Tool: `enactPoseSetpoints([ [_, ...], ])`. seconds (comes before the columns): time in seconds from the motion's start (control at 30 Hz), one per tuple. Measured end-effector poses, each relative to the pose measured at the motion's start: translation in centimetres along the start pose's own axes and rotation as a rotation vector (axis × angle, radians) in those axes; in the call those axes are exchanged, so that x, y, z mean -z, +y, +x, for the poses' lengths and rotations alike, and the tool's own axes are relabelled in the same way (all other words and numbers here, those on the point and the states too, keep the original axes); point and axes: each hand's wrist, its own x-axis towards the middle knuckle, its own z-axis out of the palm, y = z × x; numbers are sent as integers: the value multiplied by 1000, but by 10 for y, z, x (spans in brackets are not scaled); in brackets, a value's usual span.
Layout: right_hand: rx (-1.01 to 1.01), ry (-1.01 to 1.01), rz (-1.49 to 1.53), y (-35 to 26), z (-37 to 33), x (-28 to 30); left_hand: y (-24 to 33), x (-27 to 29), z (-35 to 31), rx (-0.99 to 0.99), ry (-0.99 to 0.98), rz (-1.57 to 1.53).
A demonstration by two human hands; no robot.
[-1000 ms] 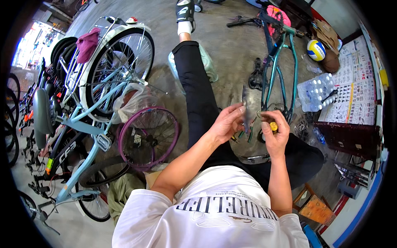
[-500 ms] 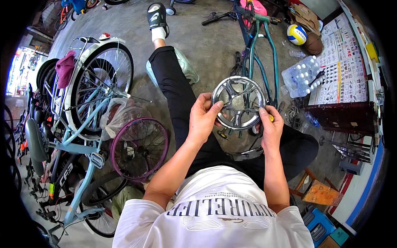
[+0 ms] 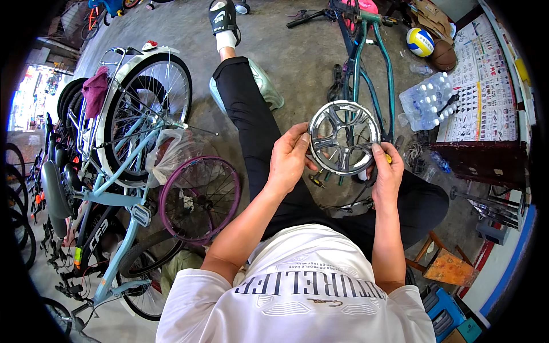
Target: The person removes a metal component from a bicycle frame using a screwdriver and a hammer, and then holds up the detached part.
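Gripping the silver chainring guard point(image 3: 343, 137) by its rim, both hands point(image 3: 289, 160) point(image 3: 388, 171) held it loose, unmounted, before the teal bicycle frame point(image 3: 366, 63).

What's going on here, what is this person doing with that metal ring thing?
A seated person holds a round silver chain guard up in both hands: the left hand grips its left rim, the right hand its lower right edge, with something small and yellow tucked in. A teal bike frame stands just behind it.

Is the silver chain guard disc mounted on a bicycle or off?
Off: both hands, left and right, hold the disc free in the air.
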Motion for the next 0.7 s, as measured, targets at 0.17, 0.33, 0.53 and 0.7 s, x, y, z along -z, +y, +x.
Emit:
enactPoseSetpoints([
  [0.17, -7, -16, 3, -1, 0, 3, 2, 0, -1, 36, -40, -43],
  [0.33, -17, -10, -8, -2, 1, 3, 4, -5, -2, 42, 18, 46],
  [0.53, -16, -14, -36, 0, 0, 5, 2, -6, 1, 39, 73, 203],
  [0.7, -12, -8, -89, 1, -2, -3, -5, -7, 1, -5, 105, 256],
])
